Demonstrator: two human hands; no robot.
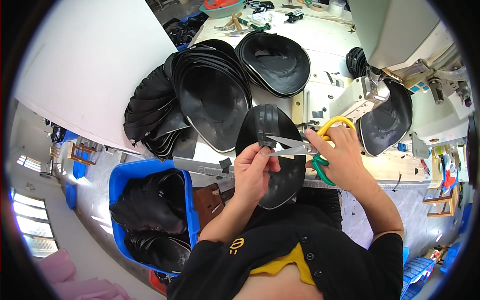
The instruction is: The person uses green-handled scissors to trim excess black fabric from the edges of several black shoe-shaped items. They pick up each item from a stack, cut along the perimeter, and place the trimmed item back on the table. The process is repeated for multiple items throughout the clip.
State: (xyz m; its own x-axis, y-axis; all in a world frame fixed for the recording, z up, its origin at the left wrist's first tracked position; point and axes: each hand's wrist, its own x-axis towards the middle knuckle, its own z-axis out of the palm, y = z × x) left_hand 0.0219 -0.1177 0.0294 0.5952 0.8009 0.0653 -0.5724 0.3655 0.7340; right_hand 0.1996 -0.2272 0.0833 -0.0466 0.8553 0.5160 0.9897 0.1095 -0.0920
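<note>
My right hand is closed on a pair of scissors with one yellow and one green handle. The blades are spread and point left, at the edge of a black strip. In a pinch between thumb and fingers, my left hand holds the lower end of that strip. The strip lies against a black oval shell-like piece, which hangs over the table's front edge below my hands. Part of this piece is hidden by my left hand and the scissors.
Stacks of black oval pieces crowd the left of the table, with another stack behind. A sewing machine stands at right beside another black piece. A blue crate of black pieces sits lower left. A metal ruler edges the table.
</note>
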